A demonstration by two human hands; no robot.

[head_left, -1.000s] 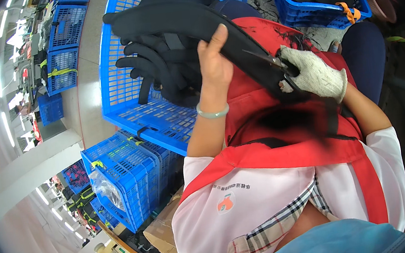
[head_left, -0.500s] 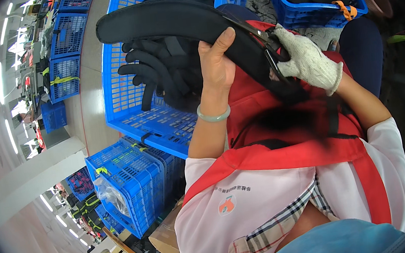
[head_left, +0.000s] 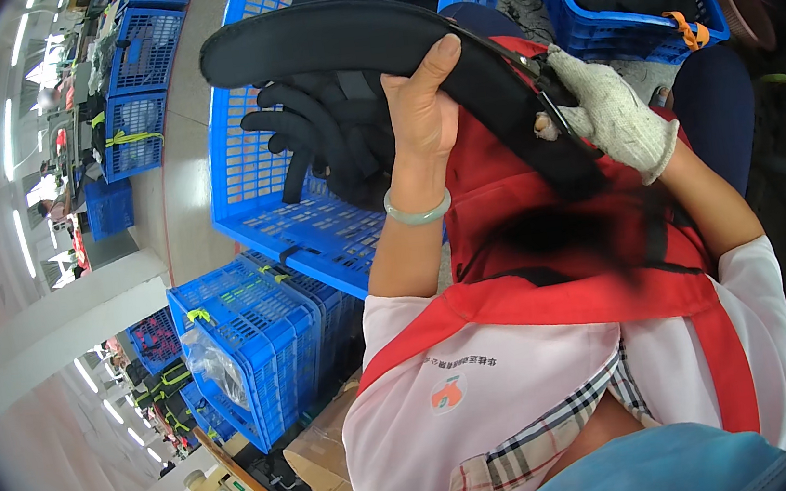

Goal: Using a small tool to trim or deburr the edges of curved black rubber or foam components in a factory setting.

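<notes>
A long, curved black padded strap point(head_left: 322, 45) stretches across in front of me, from above the blue crate down toward my lap. My bare left hand point(head_left: 422, 116), with a pale green bangle at the wrist, grips it near the middle, thumb on top. In my right hand point(head_left: 619, 118), which wears a white knit glove with bare fingertips, is a pair of scissors point(head_left: 531, 65) with black handles. Their blades lie along the strap's right edge; how far they are apart is hard to make out.
Several similar black straps point(head_left: 321, 123) lie in the blue crate point(head_left: 229, 182) at the left. Another blue crate point(head_left: 573, 36) with black pieces stands at the far right, near a pinkish basket point(head_left: 744, 11). Stacked blue crates point(head_left: 257, 329) stand at lower left. A red apron point(head_left: 497, 224) covers my lap.
The view has shifted slightly, so the scene sits a little more to the right. The right hand and scissors have moved slightly along the strap's edge; both hands keep their hold.
</notes>
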